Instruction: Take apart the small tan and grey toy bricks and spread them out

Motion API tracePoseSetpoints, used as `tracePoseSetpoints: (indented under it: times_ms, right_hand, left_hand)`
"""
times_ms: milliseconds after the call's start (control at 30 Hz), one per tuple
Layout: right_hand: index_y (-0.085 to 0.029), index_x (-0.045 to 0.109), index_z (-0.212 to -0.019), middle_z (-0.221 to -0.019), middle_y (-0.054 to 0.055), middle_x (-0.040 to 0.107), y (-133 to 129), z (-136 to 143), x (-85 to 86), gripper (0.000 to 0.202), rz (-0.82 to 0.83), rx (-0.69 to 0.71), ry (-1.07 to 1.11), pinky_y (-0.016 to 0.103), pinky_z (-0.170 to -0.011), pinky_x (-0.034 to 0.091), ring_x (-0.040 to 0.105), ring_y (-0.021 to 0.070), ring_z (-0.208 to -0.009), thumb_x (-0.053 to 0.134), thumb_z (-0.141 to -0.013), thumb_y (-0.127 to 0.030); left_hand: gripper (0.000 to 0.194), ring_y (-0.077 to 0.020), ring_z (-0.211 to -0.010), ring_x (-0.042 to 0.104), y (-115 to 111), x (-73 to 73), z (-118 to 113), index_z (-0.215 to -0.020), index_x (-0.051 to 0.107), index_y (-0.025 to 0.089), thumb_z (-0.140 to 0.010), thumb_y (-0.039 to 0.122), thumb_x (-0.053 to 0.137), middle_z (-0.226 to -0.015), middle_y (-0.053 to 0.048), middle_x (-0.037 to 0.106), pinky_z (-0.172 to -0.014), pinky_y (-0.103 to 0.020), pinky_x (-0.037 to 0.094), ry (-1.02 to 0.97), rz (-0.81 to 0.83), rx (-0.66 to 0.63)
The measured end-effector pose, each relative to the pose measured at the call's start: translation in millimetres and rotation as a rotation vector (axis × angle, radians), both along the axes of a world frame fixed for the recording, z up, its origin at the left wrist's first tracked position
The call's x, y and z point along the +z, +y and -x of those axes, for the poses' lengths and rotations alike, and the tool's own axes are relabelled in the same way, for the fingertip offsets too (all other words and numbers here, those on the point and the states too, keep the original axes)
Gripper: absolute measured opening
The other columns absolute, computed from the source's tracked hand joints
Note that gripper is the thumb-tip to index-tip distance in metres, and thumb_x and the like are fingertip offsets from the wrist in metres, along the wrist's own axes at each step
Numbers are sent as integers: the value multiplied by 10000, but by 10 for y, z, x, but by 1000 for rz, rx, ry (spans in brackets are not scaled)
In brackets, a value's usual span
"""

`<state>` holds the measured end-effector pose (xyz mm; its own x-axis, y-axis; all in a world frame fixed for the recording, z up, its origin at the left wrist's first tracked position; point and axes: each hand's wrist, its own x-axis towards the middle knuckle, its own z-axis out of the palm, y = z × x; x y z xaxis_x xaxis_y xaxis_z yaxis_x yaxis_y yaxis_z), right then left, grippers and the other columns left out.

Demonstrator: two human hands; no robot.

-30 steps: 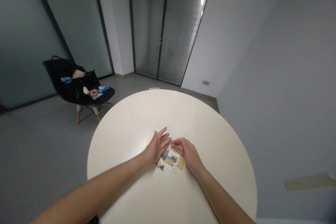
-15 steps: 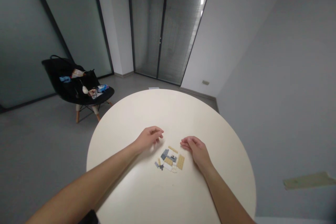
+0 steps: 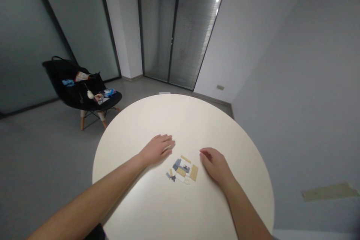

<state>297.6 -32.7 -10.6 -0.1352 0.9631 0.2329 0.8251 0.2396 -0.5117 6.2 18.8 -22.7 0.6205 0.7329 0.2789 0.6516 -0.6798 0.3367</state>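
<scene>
A small group of building-brick pieces lies on the round white table (image 3: 180, 210). Among them are a tan plate (image 3: 194, 173), a thin tan strip (image 3: 185, 159), a shorter tan plate (image 3: 180, 172), grey pieces (image 3: 177, 164), white pieces (image 3: 179, 178) and a small dark piece (image 3: 173, 178). My left hand (image 3: 158, 149) rests palm down on the table, fingers spread, just beyond and left of the pieces. To their right, my right hand (image 3: 215, 163) rests on its side with fingers loosely curled in. Nothing shows in it, and neither hand touches a piece.
A black chair (image 3: 81, 93) holding a bag and small items stands on the floor beyond the table's left side. Glass doors (image 3: 180, 30) are at the back. A grey wall (image 3: 303, 120) with a strip of tape (image 3: 329, 192) runs along the right.
My left hand has turned palm down and flattened onto the table. The right hand has shifted slightly right, away from the pieces, and its fingers have curled in. The pieces have not moved.
</scene>
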Motion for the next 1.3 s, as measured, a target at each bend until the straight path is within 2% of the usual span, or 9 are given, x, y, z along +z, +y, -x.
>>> tracePoseSetpoints:
  times_ms: [100,200,300,400,833,1067,1300]
  right_hand:
    - [-173,634,-1176,-1259,136,602,-1,-38,-52,400,12,23,-193,459,-1041,348,507,272,-1198,451,-889,-384]
    - [-258,450,-1403,-1508,115,349,-32,-21,-80,531,160,-28,-379,566,-1101,187,274,333,-1389,430,-908,-447]
    - [-308,296,-1478,-1570,90,199,-69,35,-74,581,278,-77,-473,586,-1107,129,131,336,-1436,341,-937,-516]
    - [-304,232,-1498,-1584,88,134,-86,82,-71,606,300,-97,-521,567,-1120,96,84,324,-1445,291,-946,-545]
    - [-287,198,-1508,-1584,88,114,-97,119,-97,620,288,-100,-567,549,-1131,71,65,314,-1447,251,-950,-551]
    - [-284,228,-1502,-1581,89,139,-116,109,-147,622,225,-107,-570,546,-1130,66,85,308,-1447,240,-948,-566]
    - [-284,272,-1490,-1573,79,192,-141,118,-129,605,193,-113,-561,533,-1129,90,122,299,-1443,251,-948,-553]
  left_hand:
    - [406,-263,-1363,357,-27,10,5,-1329,492,312,-955,442,403,-1466,-51,431,-1095,-480,275,121,23,2]
    - [500,-278,-1406,274,-47,2,2,-1410,397,322,-949,515,372,-1521,-61,337,-1125,-510,194,189,65,20]
    - [595,-310,-1432,189,-69,-9,-5,-1458,323,317,-931,594,334,-1552,-87,247,-1128,-548,125,225,94,85]
    - [643,-328,-1439,142,-89,-4,-14,-1467,309,320,-912,646,305,-1561,-95,205,-1123,-568,99,246,113,144]
    - [648,-323,-1436,163,-108,41,-23,-1465,317,318,-912,653,274,-1559,-96,222,-1121,-561,121,271,104,151]
    - [643,-314,-1437,165,-98,6,-13,-1462,319,324,-910,652,282,-1559,-95,228,-1120,-554,129,263,94,148]
    - [564,-298,-1432,190,-101,20,-11,-1434,360,342,-932,595,315,-1552,-75,262,-1122,-544,138,240,99,165]
